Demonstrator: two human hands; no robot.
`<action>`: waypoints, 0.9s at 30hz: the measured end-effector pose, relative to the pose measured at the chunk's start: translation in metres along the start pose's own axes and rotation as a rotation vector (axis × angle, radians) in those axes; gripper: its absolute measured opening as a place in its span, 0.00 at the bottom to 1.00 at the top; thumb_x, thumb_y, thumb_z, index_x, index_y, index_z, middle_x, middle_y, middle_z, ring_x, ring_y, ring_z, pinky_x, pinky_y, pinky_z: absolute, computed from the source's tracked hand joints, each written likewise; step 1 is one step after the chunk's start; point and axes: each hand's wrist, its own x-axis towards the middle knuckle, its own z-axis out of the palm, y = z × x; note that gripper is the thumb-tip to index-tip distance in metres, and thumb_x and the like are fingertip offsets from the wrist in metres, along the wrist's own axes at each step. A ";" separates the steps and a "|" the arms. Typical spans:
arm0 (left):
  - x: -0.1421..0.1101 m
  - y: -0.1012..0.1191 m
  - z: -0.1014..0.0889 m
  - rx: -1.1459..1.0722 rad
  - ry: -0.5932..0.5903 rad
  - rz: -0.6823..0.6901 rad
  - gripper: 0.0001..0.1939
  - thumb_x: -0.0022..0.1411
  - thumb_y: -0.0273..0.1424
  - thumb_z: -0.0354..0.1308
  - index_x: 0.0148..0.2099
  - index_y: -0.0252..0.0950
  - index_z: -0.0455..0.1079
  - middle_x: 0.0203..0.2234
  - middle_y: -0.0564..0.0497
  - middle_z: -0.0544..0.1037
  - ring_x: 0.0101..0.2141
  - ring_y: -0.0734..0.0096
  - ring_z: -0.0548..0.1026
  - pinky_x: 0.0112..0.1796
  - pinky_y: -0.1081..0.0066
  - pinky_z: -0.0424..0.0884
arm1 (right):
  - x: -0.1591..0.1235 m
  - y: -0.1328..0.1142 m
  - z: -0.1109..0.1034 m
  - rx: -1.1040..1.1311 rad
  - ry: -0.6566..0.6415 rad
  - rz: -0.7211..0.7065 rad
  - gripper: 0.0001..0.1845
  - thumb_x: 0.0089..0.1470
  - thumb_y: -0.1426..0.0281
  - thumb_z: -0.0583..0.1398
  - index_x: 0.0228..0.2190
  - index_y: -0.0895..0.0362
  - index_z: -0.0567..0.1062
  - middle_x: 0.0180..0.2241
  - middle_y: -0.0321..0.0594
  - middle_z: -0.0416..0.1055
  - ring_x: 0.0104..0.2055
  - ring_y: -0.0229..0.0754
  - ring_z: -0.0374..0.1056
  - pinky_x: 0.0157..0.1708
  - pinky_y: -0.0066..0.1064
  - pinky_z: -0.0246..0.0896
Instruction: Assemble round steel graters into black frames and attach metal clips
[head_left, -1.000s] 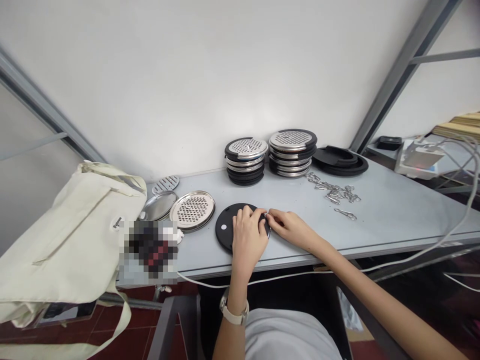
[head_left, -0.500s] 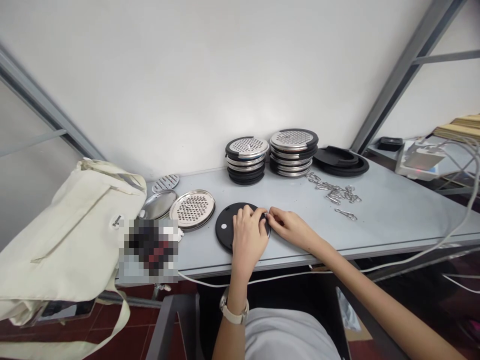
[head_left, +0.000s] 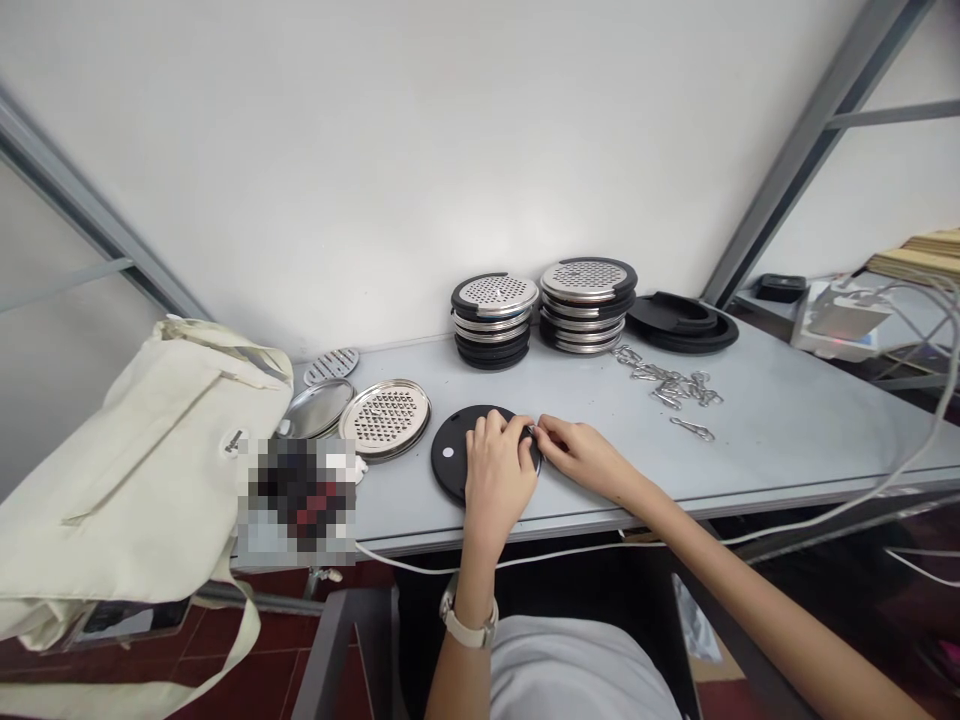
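Observation:
A round black disc (head_left: 452, 450) with a small white dot lies flat near the front of the grey table (head_left: 780, 430). My left hand (head_left: 496, 475) rests on the disc's right half, fingers curled over its edge. My right hand (head_left: 579, 455) pinches a small metal clip (head_left: 532, 431) at the disc's right rim, touching the left fingertips. A perforated steel plate (head_left: 385, 418) lies just left of the disc.
Two stacks of steel-and-black discs (head_left: 493, 320) (head_left: 586, 303) stand at the back, beside black rings (head_left: 681, 322). Loose metal clips (head_left: 670, 385) lie right of centre. A cream bag (head_left: 127, 470) fills the left. A white cable (head_left: 862, 490) runs along the front edge.

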 end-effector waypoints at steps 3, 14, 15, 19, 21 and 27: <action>0.000 0.000 0.000 -0.001 0.000 0.000 0.13 0.66 0.28 0.47 0.49 0.44 0.67 0.40 0.49 0.68 0.44 0.63 0.65 0.45 0.64 0.60 | 0.000 0.001 0.000 -0.011 -0.001 0.001 0.14 0.62 0.64 0.46 0.27 0.54 0.63 0.21 0.33 0.64 0.22 0.36 0.59 0.25 0.26 0.50; 0.000 -0.001 0.001 0.011 0.008 0.003 0.11 0.65 0.28 0.47 0.48 0.42 0.66 0.40 0.49 0.68 0.44 0.62 0.65 0.45 0.63 0.60 | 0.000 0.001 0.001 -0.035 -0.008 -0.006 0.14 0.63 0.64 0.45 0.26 0.53 0.61 0.19 0.32 0.61 0.21 0.37 0.58 0.25 0.27 0.50; 0.000 -0.001 0.001 0.012 0.009 0.005 0.11 0.65 0.28 0.47 0.48 0.42 0.66 0.40 0.49 0.68 0.44 0.62 0.65 0.45 0.63 0.60 | 0.000 0.001 0.001 -0.036 -0.008 -0.005 0.14 0.63 0.64 0.46 0.26 0.53 0.61 0.19 0.32 0.61 0.21 0.37 0.58 0.25 0.27 0.50; 0.000 -0.001 0.001 0.010 0.008 0.000 0.11 0.65 0.28 0.47 0.48 0.42 0.66 0.39 0.49 0.68 0.44 0.63 0.65 0.45 0.63 0.60 | 0.001 0.000 0.000 -0.033 -0.008 -0.008 0.14 0.62 0.64 0.46 0.26 0.53 0.61 0.20 0.32 0.62 0.21 0.37 0.58 0.25 0.27 0.50; 0.000 -0.001 0.002 0.008 0.011 0.000 0.12 0.65 0.28 0.47 0.48 0.43 0.66 0.40 0.49 0.68 0.44 0.63 0.65 0.45 0.63 0.60 | 0.001 0.001 0.000 -0.029 -0.008 -0.013 0.14 0.62 0.64 0.46 0.26 0.53 0.61 0.20 0.32 0.61 0.21 0.37 0.58 0.25 0.27 0.50; -0.001 -0.002 0.002 0.002 0.016 0.010 0.12 0.66 0.28 0.47 0.49 0.43 0.66 0.39 0.50 0.68 0.43 0.63 0.65 0.45 0.63 0.60 | 0.000 0.001 0.000 -0.010 -0.012 -0.012 0.14 0.62 0.63 0.46 0.27 0.54 0.61 0.20 0.32 0.61 0.21 0.36 0.57 0.25 0.26 0.49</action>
